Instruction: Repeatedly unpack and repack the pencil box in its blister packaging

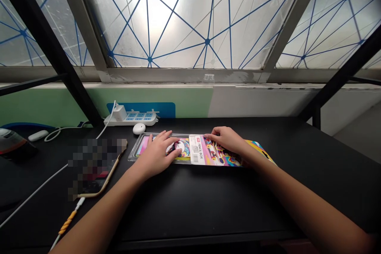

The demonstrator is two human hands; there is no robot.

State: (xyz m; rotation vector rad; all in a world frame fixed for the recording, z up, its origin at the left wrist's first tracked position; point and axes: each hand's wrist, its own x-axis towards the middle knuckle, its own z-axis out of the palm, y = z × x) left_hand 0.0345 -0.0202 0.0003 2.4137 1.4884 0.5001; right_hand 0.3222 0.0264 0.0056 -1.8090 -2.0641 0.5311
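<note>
I see a long, flat, multicoloured pencil box (pixel 212 159) lying lengthwise from left to right beneath both hands on the smooth black desk (pixel 193 206), with a transparent plastic tray (pixel 132 155) at its left and a white label (pixel 195 147) lettered PENCIL BOX near its middle. My left hand (pixel 162 152) lies over the tray, its grip open, fingers spread; my right hand (pixel 226 139) lies over the printed right half, fingers bent near the far edge, and I cannot tell whether its grip is closed. Just beyond the tray's far-left corner, a small, rounded white case (pixel 139 128) sits near a white, multi-socket power strip (pixel 139 119)
</note>
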